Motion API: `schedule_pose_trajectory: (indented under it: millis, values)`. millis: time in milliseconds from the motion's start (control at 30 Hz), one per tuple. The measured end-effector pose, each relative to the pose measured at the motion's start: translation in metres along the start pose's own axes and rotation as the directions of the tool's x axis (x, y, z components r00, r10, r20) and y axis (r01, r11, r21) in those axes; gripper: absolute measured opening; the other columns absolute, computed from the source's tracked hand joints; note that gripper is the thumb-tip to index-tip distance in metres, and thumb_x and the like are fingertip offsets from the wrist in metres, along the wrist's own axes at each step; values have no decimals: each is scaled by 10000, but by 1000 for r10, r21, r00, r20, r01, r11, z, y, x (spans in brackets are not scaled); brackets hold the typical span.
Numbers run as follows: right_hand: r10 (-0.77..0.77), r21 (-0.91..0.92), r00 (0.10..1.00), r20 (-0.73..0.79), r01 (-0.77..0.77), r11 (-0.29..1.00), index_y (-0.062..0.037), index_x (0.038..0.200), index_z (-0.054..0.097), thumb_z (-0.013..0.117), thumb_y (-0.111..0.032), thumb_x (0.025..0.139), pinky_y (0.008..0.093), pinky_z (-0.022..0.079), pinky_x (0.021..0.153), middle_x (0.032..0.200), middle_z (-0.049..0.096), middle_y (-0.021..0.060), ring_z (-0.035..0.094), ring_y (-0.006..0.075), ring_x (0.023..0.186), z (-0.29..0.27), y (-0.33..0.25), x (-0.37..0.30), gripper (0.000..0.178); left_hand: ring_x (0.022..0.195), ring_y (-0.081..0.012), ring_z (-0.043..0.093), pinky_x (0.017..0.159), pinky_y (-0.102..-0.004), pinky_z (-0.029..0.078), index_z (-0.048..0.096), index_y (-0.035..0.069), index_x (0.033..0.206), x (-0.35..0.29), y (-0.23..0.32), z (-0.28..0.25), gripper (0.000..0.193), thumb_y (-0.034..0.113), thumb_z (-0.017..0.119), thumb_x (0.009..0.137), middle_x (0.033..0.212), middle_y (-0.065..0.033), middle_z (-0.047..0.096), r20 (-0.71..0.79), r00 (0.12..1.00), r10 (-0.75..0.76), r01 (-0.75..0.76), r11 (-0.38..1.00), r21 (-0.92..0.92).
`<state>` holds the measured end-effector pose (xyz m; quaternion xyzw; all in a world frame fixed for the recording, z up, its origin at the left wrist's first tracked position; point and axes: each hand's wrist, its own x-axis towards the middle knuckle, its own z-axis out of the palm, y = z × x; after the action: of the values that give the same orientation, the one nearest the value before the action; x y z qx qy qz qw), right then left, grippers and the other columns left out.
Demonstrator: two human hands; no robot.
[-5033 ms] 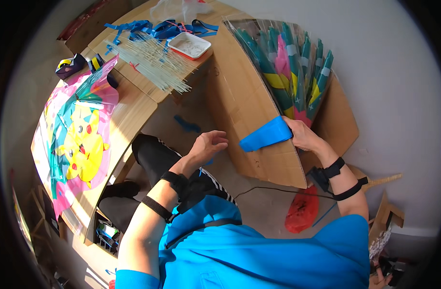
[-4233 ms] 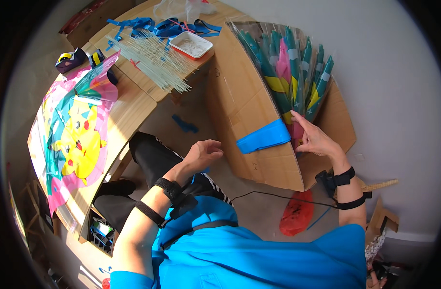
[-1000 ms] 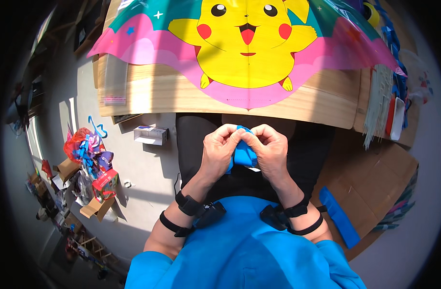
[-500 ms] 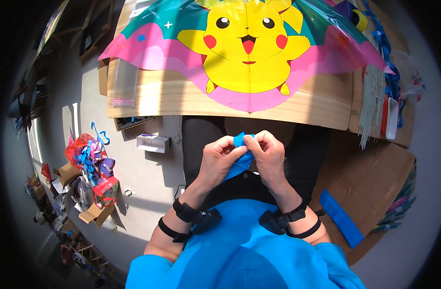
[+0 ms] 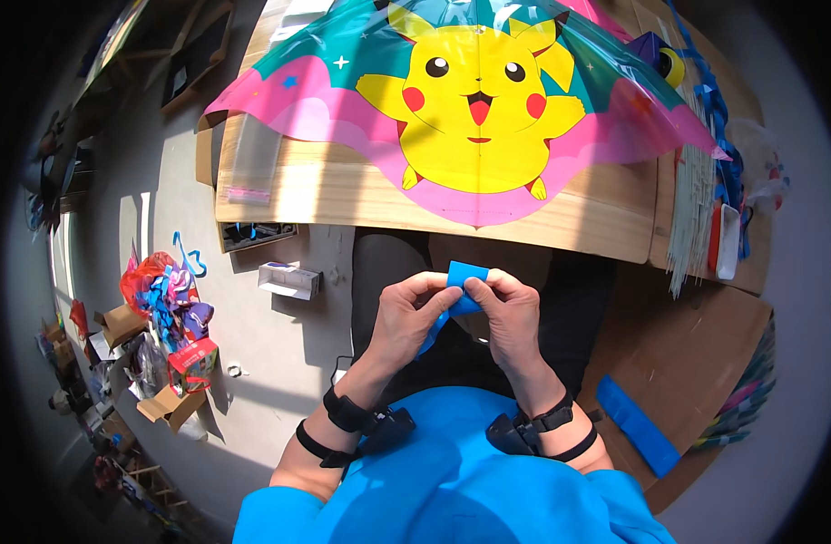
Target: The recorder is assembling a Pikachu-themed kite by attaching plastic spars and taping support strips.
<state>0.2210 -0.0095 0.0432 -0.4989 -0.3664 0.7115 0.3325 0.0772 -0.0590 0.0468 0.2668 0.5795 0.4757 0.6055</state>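
A folded blue strip (image 5: 459, 279) is pinched between my left hand (image 5: 410, 314) and my right hand (image 5: 509, 313), held over my lap just below the table edge. Its lower end hangs down behind my left fingers. Both wrists wear black bands. On the wooden table (image 5: 561, 213) above lies a colourful kite (image 5: 474, 95) with a yellow cartoon figure on teal and pink.
A bundle of thin pale sticks (image 5: 692, 204) and a white tray (image 5: 729, 240) lie at the table's right. A cardboard box (image 5: 697, 363) with another blue strip (image 5: 640, 425) stands to my right. On the floor to my left are a small white box (image 5: 288, 280) and a scrap pile (image 5: 166, 313).
Earlier I reached to the cardboard box and took a blue strip off it. My view has since turned to the table, and both hands now hold the strip a bit further unfolded.
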Motion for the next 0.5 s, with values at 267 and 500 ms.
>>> schedule_pose_trajectory:
  millis: [267,500]
  values:
    - [-93,-8,993,66,93,996,-36,827,645,754,-181,833,193,498,618,755,649,7,572,36,679,1,-12,-3,182,820,-77,583,715,-227,479,657,27,1070,-10,12,0,220,127,690,877,905,-26,625,66,991,117,-116,993,-31]
    - [-134,8,980,148,134,991,-20,992,688,602,-177,948,214,507,753,885,677,36,607,69,815,14,-37,-16,185,741,-89,579,665,-238,480,655,23,1124,-26,49,-5,226,64,636,902,888,-48,619,-22,961,276,-271,953,134]
